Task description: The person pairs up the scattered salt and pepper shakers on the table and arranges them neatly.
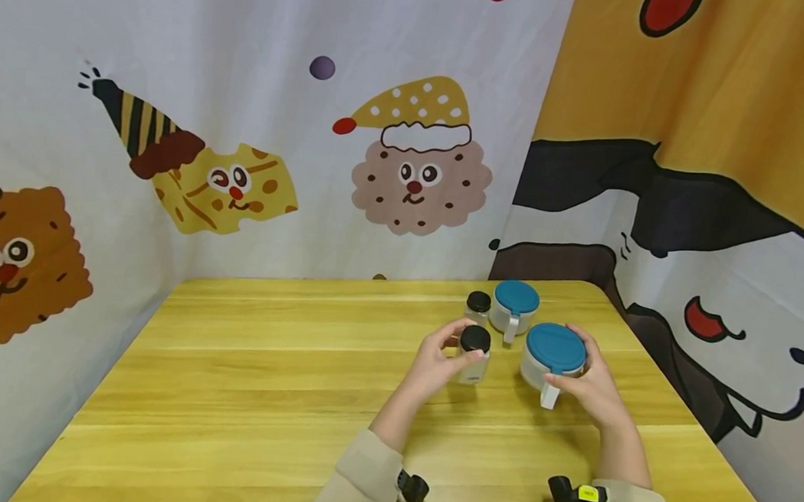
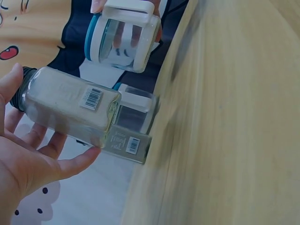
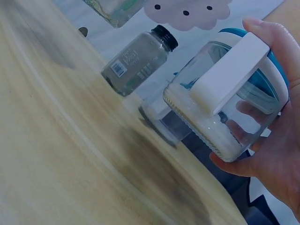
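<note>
My left hand [image 1: 431, 362] grips a clear glass bottle with a black screw cap [image 1: 476, 338], thumb and fingers around its upper part. In the left wrist view this bottle [image 2: 70, 103], bearing a barcode sticker, is held off the tabletop. My right hand [image 1: 599, 390] holds a round glass jar with a blue lid [image 1: 556, 347] and a white handle. The right wrist view shows the jar [image 3: 206, 129] raised over the table, fingers at its side and lid. Behind them stand a second black-capped bottle [image 1: 478, 302] and a second blue-lidded jar [image 1: 515, 298], side by side.
The wooden table [image 1: 248, 395] spreads to the left of and in front of the hands. A printed cartoon curtain [image 1: 260, 81] hangs behind its back edge and along the sides. Both rear containers stand near the table's back right corner.
</note>
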Demonstrator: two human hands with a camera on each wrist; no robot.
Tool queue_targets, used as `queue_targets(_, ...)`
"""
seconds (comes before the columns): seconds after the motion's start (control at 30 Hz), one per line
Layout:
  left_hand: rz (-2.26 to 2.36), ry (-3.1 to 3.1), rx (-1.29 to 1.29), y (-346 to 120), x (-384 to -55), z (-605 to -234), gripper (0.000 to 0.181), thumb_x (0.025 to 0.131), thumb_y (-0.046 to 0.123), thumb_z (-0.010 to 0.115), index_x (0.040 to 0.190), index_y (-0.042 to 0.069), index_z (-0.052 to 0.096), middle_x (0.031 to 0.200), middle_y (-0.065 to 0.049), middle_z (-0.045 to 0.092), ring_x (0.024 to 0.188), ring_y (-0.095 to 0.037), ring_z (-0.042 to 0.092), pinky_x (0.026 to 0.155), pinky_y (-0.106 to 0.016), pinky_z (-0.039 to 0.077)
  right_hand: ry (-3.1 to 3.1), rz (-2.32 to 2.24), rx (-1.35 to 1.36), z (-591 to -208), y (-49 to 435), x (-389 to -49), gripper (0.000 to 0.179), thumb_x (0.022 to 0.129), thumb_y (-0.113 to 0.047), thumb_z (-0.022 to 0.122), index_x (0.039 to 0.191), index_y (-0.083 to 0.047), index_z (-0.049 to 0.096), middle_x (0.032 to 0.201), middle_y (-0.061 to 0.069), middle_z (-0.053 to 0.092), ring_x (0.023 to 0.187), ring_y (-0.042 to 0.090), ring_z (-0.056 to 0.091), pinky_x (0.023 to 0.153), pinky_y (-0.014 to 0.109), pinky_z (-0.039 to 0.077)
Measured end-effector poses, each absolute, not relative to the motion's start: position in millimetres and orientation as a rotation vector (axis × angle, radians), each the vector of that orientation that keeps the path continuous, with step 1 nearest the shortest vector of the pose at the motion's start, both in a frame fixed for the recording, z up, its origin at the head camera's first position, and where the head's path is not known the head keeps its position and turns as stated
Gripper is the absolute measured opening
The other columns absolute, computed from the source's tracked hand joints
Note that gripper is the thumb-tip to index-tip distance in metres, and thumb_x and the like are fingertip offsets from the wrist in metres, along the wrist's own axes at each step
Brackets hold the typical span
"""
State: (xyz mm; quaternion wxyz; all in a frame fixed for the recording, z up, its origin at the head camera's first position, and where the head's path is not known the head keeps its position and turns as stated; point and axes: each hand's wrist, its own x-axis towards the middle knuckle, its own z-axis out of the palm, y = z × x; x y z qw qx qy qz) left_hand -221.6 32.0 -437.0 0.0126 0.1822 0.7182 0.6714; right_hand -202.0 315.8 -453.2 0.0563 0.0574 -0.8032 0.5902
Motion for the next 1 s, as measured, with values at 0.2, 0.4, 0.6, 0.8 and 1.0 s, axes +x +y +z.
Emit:
queue_targets(0.2, 2.111, 2.234, 0.554, 26, -219, -434, 0.041, 0.084, 0.020, 0.076, 0.123, 0.024, 0.064, 0.112, 0.005, 0.059, 0.099, -0.021, 0.052, 0.075, -0.037, 0.047, -2.431, 1.795, 0.207, -448, 310, -201, 0.101, 0.077, -0.002, 0.078, 0.153, -0.015, 0.014, 0.150, 0.028, 0.019, 0.131, 0.047, 0.023, 0.099, 0.070, 0.018)
queue_targets(0.4, 2.141, 2.226, 0.576, 19, -218, -433, 0.040, 0.084, 0.019, 0.075, 0.123, 0.022, 0.064, 0.111, 0.003, 0.059, 0.099, -0.023, 0.051, 0.075, -0.038, 0.046, -2.423, 1.785, 0.261, -445, 304, -202, 0.100, 0.076, 0.000, 0.078, 0.153, -0.019, 0.018, 0.147, 0.025, 0.025, 0.127, 0.038, 0.031, 0.101, 0.056, 0.030)
queue_targets(0.6, 2.156, 2.224, 0.596, 14, -216, -431, 0.040, 0.085, 0.017, 0.075, 0.123, 0.021, 0.063, 0.111, -0.002, 0.059, 0.098, -0.024, 0.051, 0.073, -0.037, 0.047, -2.420, 1.768, 0.294, -441, 298, -201, 0.098, 0.076, 0.001, 0.077, 0.152, -0.014, 0.018, 0.143, 0.022, 0.032, 0.118, 0.015, 0.040, 0.091, 0.028, 0.038)
queue_targets(0.8, 2.170, 2.223, 0.610, 8, -217, -431, 0.041, 0.086, 0.014, 0.073, 0.125, 0.016, 0.062, 0.114, -0.004, 0.061, 0.099, -0.026, 0.052, 0.069, -0.034, 0.049, -2.409, 1.781, 0.313, -437, 293, -200, 0.097, 0.076, 0.002, 0.077, 0.152, -0.017, 0.020, 0.142, 0.020, 0.032, 0.118, 0.016, 0.039, 0.093, 0.033, 0.036)
queue_targets(1.0, 2.137, 2.229, 0.596, 2, -217, -430, 0.043, 0.087, 0.015, 0.072, 0.129, 0.015, 0.060, 0.117, 0.000, 0.060, 0.102, -0.023, 0.051, 0.070, -0.034, 0.049, -2.376, 1.783, 0.377, -435, 286, -200, 0.097, 0.074, 0.005, 0.077, 0.151, -0.012, 0.021, 0.140, 0.021, 0.035, 0.116, 0.013, 0.042, 0.089, 0.019, 0.036)
